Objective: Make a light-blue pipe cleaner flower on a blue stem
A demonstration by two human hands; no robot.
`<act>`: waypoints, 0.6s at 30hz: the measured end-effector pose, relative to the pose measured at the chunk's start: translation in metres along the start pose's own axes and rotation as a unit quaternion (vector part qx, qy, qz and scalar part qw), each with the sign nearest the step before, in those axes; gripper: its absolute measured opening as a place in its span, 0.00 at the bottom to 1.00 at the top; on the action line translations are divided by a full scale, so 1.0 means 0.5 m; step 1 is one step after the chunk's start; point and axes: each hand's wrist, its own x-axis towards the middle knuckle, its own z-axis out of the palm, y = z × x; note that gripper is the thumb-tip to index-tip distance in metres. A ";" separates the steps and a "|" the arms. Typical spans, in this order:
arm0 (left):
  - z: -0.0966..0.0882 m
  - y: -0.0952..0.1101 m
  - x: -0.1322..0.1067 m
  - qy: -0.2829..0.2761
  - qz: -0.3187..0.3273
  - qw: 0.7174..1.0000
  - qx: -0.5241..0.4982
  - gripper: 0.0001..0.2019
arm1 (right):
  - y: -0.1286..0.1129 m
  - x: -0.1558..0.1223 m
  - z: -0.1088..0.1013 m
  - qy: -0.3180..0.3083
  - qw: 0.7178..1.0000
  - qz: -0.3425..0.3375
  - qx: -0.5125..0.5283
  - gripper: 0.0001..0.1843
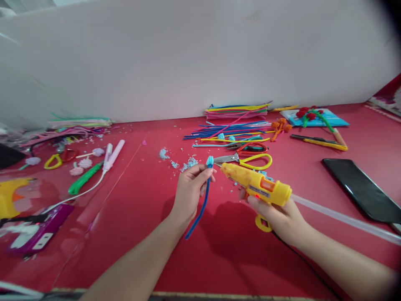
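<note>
1. Left edge: yellow gun [11, 194] on the red table [134, 225], just beyond the purple power strip [58, 219].
2. Farther right: green-handled tool [84, 179], lying just beside the pink iron [114, 155]; white cord runs back from the iron toward the strip.
3. Left hand [188, 190]: thumb and fingers narrowed in a pinch, holding the blue stem [203, 207] just under its light-blue tip [209, 161]. Stem hangs down, curving near and left.
4. Pale blue fluff [190, 163] scattered on the far side of this hand.
5. Scissors [228, 158] lie beyond the tip, yellow handle to the right; stem bundle [236, 112] farther off by the wall.
6. Right hand [277, 215]: wrapped around the glue gun [247, 177], nozzle leftward, close at the tip; contact cannot be told. Red light lit.
7. Clear glue stick [341, 215] extends rightward from the gun's rear.
8. Right: black phone [360, 188], flat; red flowers [308, 115] far, on a blue packet [333, 119].
</note>
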 end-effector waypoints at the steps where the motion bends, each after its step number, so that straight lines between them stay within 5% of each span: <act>1: 0.001 -0.001 -0.001 -0.002 -0.001 1.000 0.001 0.08 | 0.002 -0.001 0.000 0.008 1.000 0.002 0.001 0.08; 18: 0.006 -0.005 -0.006 -0.016 -0.017 1.000 0.001 0.08 | 0.002 0.003 0.000 0.028 0.999 0.020 0.001 0.13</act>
